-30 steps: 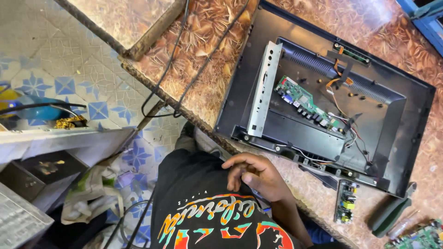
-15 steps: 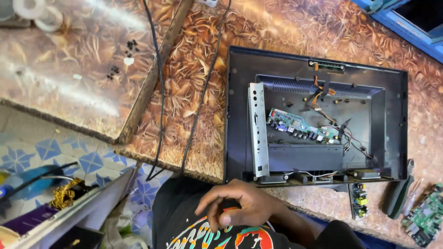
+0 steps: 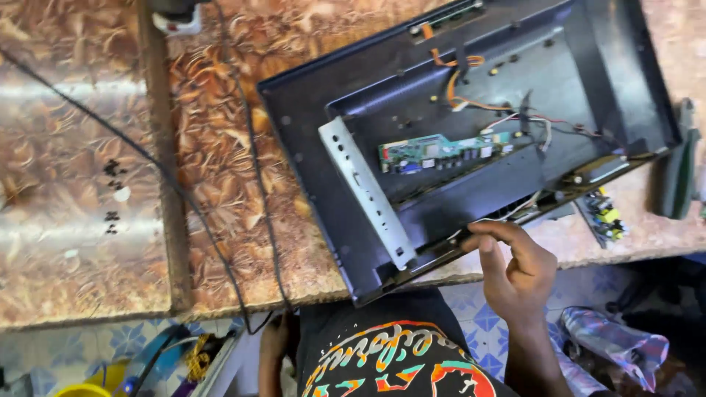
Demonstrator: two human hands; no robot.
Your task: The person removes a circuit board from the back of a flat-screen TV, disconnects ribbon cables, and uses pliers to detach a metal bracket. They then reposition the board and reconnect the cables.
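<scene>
Worktable with a brown leaf-patterned covering fills most of the view; a second, shinier sheet lies to the left, two black cables trailing across toward the near edge. On it, the opened monitor back shell lies face down and now sits tilted, its near corner overhanging the table edge; half a second ago it lay squarer and farther up the view, so either the head or the shell has shifted, cannot tell which. The right hand was resting against the person's shirt then; it has come up to the shell's near rim, fingers curled together over the lower edge, thumb tucked under, gripping it lightly. That reads as the shell being steadied or turned. The left hand hangs below the table edge beside the shirt; fingers mostly hidden, cannot tell their state. Inside the shell, as a tray of sorts: a perforated metal bracket running diagonally, a green circuit board beside it, orange and thin mixed wires looping above. Outside it, just right of the rim, a small loose board with yellow parts.
</scene>
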